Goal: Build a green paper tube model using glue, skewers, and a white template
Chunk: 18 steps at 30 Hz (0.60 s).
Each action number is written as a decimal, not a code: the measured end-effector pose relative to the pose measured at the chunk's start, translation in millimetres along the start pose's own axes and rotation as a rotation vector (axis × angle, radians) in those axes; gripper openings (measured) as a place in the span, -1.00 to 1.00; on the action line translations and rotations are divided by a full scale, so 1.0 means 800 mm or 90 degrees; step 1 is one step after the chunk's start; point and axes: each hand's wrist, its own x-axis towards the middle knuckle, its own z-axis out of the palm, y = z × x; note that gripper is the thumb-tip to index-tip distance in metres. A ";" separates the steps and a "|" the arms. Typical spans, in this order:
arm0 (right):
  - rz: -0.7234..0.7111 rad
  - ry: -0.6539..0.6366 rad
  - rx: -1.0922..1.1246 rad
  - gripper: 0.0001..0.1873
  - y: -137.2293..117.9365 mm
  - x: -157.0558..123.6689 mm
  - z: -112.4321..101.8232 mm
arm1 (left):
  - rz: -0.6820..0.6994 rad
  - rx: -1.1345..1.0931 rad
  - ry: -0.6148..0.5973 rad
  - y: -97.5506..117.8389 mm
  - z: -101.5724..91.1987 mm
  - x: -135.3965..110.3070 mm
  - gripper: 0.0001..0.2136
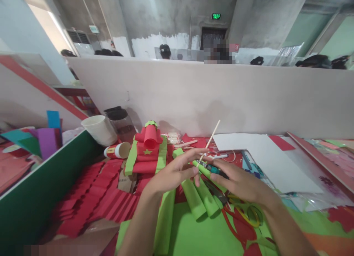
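My left hand [177, 171] pinches a thin pale wooden stick [212, 139] between thumb and fingers. The stick slants up and to the right. In my right hand [238, 180] is a pair of small pliers [212, 168] with teal and black handles, fingers closed round it. Its metal jaws are at the lower part of the stick; whether they grip it I cannot tell. Beneath my hands lie rolled green paper tubes [193, 200]. Beyond my left hand stands a red and green paper tank model [147, 147] with a yellow star.
Scissors with yellow handles [253, 215] lie below my right hand. Pleated red paper strips [91, 197] cover the left side. A white cup [100, 130], a glue bottle [117, 150] and a lidded jug [121, 123] stand behind. White board [276, 163] lies right; a partition [210, 90] closes the back.
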 end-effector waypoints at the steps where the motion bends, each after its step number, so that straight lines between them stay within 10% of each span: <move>1: 0.000 0.010 -0.007 -0.37 -0.001 0.001 0.003 | 0.002 0.005 0.001 0.001 -0.001 -0.001 -0.57; 18: 0.036 0.062 -0.161 -0.42 -0.006 0.016 0.030 | -0.022 0.120 0.004 -0.003 -0.007 -0.006 -0.47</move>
